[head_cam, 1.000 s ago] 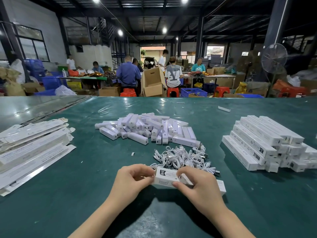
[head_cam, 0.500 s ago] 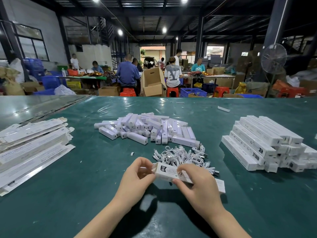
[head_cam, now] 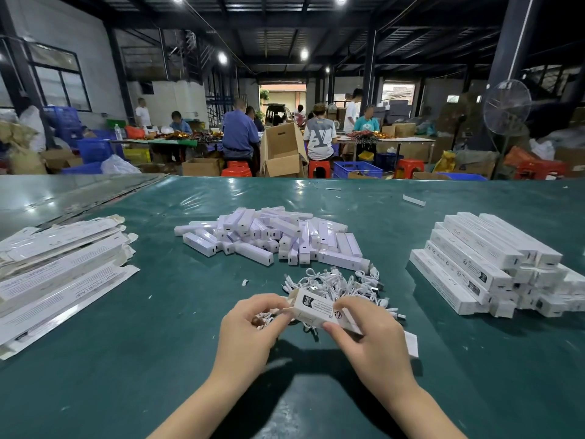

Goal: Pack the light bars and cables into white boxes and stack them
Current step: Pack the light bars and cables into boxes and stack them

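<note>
On the flat box sleeves (head_cam: 63, 280) at the left of the desk (head_cam: 158, 359), the nearest one carries a printed line, upside down from here, that seems to read "SMART SENSOR LAMP". The smaller lines beside it are too small to read. On the stack of packed boxes (head_cam: 468, 264) at the right, one side shows the marks "CE", "FC" and "RoHS". The white box (head_cam: 316, 307) at the front has a black emblem and fine print, not readable. A T-shirt (head_cam: 319, 137) far behind shows a large "Y".
</note>
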Available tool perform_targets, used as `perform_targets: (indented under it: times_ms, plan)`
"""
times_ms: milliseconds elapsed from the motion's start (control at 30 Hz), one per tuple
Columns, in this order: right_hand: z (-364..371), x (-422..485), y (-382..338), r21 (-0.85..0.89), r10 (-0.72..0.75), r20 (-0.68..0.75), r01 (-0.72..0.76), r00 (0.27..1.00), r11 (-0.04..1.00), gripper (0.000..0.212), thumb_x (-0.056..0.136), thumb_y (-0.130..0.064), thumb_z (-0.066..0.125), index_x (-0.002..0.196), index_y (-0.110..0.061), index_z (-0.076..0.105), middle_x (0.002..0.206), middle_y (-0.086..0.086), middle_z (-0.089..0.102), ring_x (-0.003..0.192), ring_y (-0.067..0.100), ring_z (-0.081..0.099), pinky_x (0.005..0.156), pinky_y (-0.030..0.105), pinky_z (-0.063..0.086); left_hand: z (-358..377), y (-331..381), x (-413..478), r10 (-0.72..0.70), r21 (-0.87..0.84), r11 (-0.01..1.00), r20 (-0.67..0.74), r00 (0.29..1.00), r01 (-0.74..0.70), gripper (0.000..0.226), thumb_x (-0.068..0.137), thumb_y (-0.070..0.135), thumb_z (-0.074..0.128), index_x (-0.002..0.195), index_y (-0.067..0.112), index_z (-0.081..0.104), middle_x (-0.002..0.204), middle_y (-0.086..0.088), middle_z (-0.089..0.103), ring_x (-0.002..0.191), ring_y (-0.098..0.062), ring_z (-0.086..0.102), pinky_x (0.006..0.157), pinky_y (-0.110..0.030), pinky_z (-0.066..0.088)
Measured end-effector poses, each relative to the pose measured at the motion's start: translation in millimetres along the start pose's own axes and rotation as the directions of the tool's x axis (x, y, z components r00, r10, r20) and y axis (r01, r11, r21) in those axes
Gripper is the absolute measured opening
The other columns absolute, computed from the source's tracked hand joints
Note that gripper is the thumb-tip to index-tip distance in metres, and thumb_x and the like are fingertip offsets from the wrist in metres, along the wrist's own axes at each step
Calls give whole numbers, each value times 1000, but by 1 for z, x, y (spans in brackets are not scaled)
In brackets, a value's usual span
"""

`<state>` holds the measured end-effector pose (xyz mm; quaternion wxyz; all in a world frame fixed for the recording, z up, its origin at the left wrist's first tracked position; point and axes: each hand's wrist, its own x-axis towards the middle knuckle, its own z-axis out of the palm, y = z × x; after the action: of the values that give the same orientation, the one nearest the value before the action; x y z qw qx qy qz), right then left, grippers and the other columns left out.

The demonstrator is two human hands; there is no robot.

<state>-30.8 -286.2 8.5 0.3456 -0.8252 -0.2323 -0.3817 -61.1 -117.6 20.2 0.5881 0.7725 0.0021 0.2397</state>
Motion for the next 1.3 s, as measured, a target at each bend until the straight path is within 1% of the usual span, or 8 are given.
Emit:
perform_targets:
  times_ms: [100, 267, 467, 633, 733, 933, 1067, 1300]
  plan:
    - [0, 0, 0, -2, 9, 25, -9, 1000, 1000, 22, 63, -26, 71, 79, -12, 68, 77, -4, 69, 80, 13, 52, 70, 25, 38, 0, 2, -1, -21, -11, 1000, 5, 1000, 22, 29, 76, 6, 73, 64, 32, 73, 77, 10, 72, 62, 1, 56, 65, -17, 43]
    - [-1, 0, -1, -21, 6, 80, -5, 997, 1000, 21, 64, -25, 70, 80, -12, 68, 76, -5, 69, 68, 14, 63, 67, 23, 39, 0, 2, -4, 87, 128, 988, -21, 996, -84, 30, 78, 3, 71, 68, 30, 66, 80, 3, 70, 75, 7, 61, 68, -2, 38]
    - [-3, 0, -1, -30, 2, 116, 2, 993, 1000, 22, 63, -23, 73, 81, -10, 68, 75, -3, 69, 67, 15, 64, 65, 20, 38, 2, -1, -5, 33, 66, 997, 11, 999, -33, 20, 80, 5, 69, 72, 23, 64, 74, 15, 72, 64, 7, 62, 54, -13, 41]
    - [-5, 1, 0, 26, 24, 200, -29, 980, 999, 22, 69, -15, 80, 87, -12, 68, 83, -3, 70, 73, 18, 61, 67, 20, 36, -7, -2, 8, -89, -78, 992, 162, 983, 102, 22, 80, -9, 64, 74, 13, 65, 71, 1, 72, 61, -6, 58, 60, -16, 45]
    - [-5, 3, 1, 73, 33, 209, -50, 977, 996, 20, 71, -15, 79, 89, -13, 69, 84, -5, 70, 72, 11, 53, 65, 14, 31, -9, -6, 11, -122, -118, 983, 146, 982, 140, 23, 77, -9, 66, 80, 13, 63, 80, -4, 70, 66, -15, 56, 58, -17, 45]
    - [-5, 2, 1, 90, 15, 214, -35, 977, 995, 21, 68, -14, 80, 86, -13, 70, 80, -4, 71, 68, 1, 48, 63, 14, 28, -9, -9, 10, -80, -75, 993, 142, 987, 91, 35, 77, -8, 67, 76, 27, 73, 97, 7, 67, 77, -4, 62, 67, -13, 47]
    - [-3, 1, 3, 91, 17, 177, -34, 984, 995, 22, 66, -13, 82, 85, -12, 71, 79, -5, 71, 78, -5, 43, 64, 9, 31, -6, -6, 6, -89, -152, 982, 168, 982, 115, 31, 83, -7, 61, 80, 21, 75, 108, 8, 66, 85, 2, 64, 70, -11, 48]
    - [-3, 2, 4, 62, -118, 126, 111, 985, 992, 12, 66, -19, 72, 75, -11, 69, 75, -4, 70, 64, 14, 63, 63, 21, 44, -3, -4, 7, -157, -210, 962, 102, 982, 176, 26, 83, -8, 59, 78, 13, 74, 100, 2, 66, 78, 0, 65, 68, -12, 49]
